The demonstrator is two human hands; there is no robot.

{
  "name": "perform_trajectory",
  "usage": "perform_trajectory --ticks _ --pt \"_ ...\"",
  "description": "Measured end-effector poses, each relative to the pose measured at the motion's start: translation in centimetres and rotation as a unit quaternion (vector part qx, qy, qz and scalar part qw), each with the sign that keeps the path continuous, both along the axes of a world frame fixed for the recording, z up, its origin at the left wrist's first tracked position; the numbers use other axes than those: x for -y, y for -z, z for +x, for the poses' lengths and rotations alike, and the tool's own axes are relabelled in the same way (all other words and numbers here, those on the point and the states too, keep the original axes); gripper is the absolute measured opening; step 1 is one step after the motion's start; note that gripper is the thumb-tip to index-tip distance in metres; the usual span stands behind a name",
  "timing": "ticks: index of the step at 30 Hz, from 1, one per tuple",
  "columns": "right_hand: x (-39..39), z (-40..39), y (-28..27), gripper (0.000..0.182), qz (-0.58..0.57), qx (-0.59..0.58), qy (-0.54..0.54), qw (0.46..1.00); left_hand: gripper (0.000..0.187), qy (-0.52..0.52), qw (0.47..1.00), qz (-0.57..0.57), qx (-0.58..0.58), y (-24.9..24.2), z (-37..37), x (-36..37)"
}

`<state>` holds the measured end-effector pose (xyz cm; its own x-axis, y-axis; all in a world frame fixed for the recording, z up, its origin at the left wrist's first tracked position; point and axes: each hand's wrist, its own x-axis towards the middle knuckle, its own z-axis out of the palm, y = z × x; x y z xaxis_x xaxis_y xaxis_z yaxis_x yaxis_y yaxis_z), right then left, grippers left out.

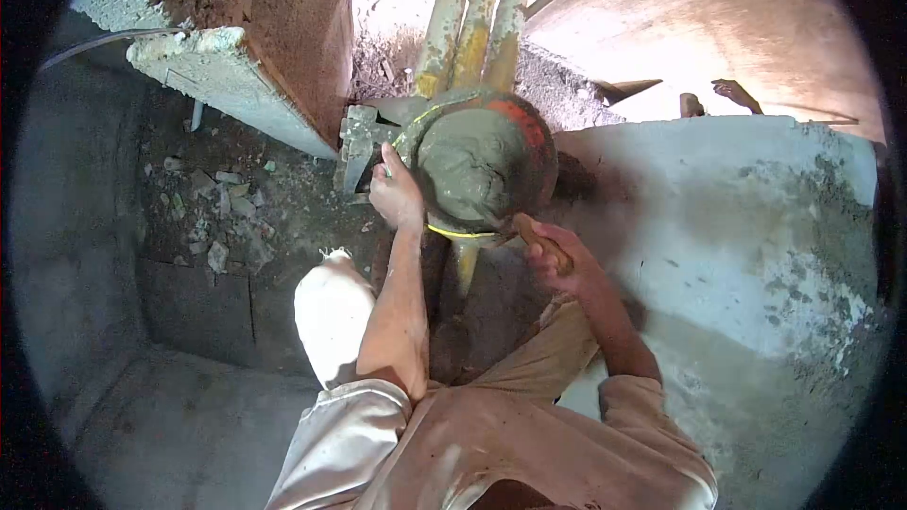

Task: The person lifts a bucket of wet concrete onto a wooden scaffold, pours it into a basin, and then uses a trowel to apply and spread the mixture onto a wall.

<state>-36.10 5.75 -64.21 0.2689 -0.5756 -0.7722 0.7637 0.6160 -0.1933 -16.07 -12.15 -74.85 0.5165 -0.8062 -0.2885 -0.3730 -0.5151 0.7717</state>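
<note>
A round pan (529, 132) with an orange outside and a yellow rim is full of wet grey mortar (468, 165). It sits at about chest height in front of me. My left hand (397, 194) grips the pan's near left rim. My right hand (557, 260) is closed around a wooden handle (529, 231) whose far end runs under the pan's near edge; the tool's blade is hidden. My bent knee in light trousers (331, 316) shows below the left arm.
Yellow poles (472, 19) rise behind the pan. A freshly plastered grey wall (737, 227) fills the right side. Rubble (213, 212) lies on the floor at the left below a broken concrete slab (227, 76). Another person's hand or foot (737, 92) shows beyond the wall.
</note>
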Motion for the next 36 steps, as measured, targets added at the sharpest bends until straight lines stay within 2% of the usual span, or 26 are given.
perform_trajectory --ticks 1,2,3,4,5,6,7,9,11,13,14,15,16,17,19,21,22,24,25,27,28,30,32,33,34,36 --pt "0.9 0.2 -2.0 0.034 0.002 -0.001 -0.004 1.0 0.068 0.016 0.999 0.016 -0.028 -0.3 0.2 0.1" --pt "1.9 0.6 -4.2 0.035 0.013 -0.209 -0.144 0.967 0.069 0.035 0.997 0.036 -0.055 -0.2 0.5 -0.2" --pt "2.5 0.8 -5.5 0.036 0.024 -0.401 -0.274 0.874 0.069 0.009 0.999 0.02 -0.033 0.7 0.0 -0.3" --pt "2.6 -0.2 -5.7 0.036 0.029 -0.398 -0.272 0.876 0.069 0.013 0.999 0.024 -0.032 0.7 0.1 -0.4" --pt "3.0 -2.4 -6.1 0.037 -0.093 -0.599 -0.445 0.659 0.069 0.015 0.999 0.027 -0.03 0.6 0.0 -0.3" --pt "3.6 -3.7 -6.3 0.037 -0.204 -0.719 -0.561 0.356 0.069 0.015 0.999 0.031 -0.027 0.6 0.0 -0.2" --pt "5.2 -3.1 -7.7 0.037 -0.204 -0.717 -0.561 0.359 0.07 0.037 0.998 0.041 -0.034 1.1 0.2 -0.1" --pt "9.2 -0.5 -11.0 0.039 -0.117 -0.722 -0.637 0.241 0.071 0.029 0.999 0.027 -0.016 1.7 0.1 -0.2" --pt "11.7 -0.3 -6.4 0.039 -0.12 -0.687 -0.67 0.255 0.07 -0.011 1.0 -0.01 0.002 3.4 -0.5 -0.2" --pt "10.8 -0.7 -0.9 0.039 -0.128 -0.657 -0.697 0.258 0.069 -0.012 1.0 0.007 -0.026 2.3 -0.7 -0.2" --pt "9.5 -0.7 2.7 0.038 -0.181 -0.707 -0.634 0.255 0.069 -0.02 0.998 0.021 -0.054 1.4 -0.6 0.1" --pt "8.9 -0.3 4.9 0.037 -0.236 -0.75 -0.566 0.25 0.068 0.011 0.999 0.016 -0.03 0.7 -0.3 0.2" --pt "7.4 0.7 5.1 0.037 -0.241 -0.75 -0.564 0.248 0.067 -0.023 1.0 0.006 -0.007 1.2 -0.7 0.0" --pt "4.5 2.2 4.8 0.037 -0.24 -0.757 -0.546 0.267 0.066 -0.01 1.0 0.012 -0.025 0.5 -0.1 -0.8" --pt "4.4 3.0 2.8 0.037 -0.247 -0.772 -0.52 0.27 0.065 -0.006 0.999 0.002 -0.05 -0.7 -0.2 0.2" --pt "5.3 4.2 -3.6 0.036 -0.147 -0.682 -0.642 0.32 0.074 0.005 0.998 0.035 -0.053 -0.7 0.0 0.0" --pt "5.2 4.0 -5.3 0.036 -0.142 -0.678 -0.644 0.325 0.074 0.01 0.998 0.043 -0.052 -0.2 0.0 -0.4" --pt "6.0 2.3 -8.2 0.034 -0.157 -0.667 -0.688 0.241 0.075 0.001 0.999 0.009 -0.035 0.8 -0.1 -0.2" --pt "6.8 1.4 -9.9 0.034 -0.159 -0.668 -0.687 0.241 0.074 0.005 0.999 0.018 -0.041 0.7 0.0 -0.2" --pt "8.6 0.1 -12.5 0.033 -0.185 -0.731 -0.639 0.153 0.07 0.006 0.999 -0.002 -0.042 1.3 -0.1 -0.2" --pt "9.5 0.2 -13.3 0.033 -0.19 -0.73 -0.638 0.154 0.066 0.009 0.999 -0.02 -0.046 1.2 0.0 -0.2" --pt "11.1 0.3 -14.1 0.033 -0.057 -0.794 -0.592 0.128 0.068 0.023 0.999 -0.021 -0.014 1.8 0.2 -0.1" --pt "12.5 -0.7 -11.7 0.023 -0.166 -0.827 -0.516 0.148 0.067 0.006 0.999 -0.045 0.009 3.6 -0.1 -0.4" --pt "13.3 -2.3 -7.2 0.021 -0.15 -0.8 -0.542 0.207 0.067 0.033 0.997 -0.017 -0.073 -0.4 0.2 -0.4" --pt "13.7 -3.5 -1.4 0.02 -0.139 -0.774 -0.561 0.26 0.068 0.019 0.999 -0.001 -0.032 -0.7 -0.1 -0.5" --pt "13.7 -1.5 8.7 0.017 -0.158 -0.879 -0.336 0.299 0.068 0.025 0.999 -0.018 0.029 1.0 -0.4 -0.3"
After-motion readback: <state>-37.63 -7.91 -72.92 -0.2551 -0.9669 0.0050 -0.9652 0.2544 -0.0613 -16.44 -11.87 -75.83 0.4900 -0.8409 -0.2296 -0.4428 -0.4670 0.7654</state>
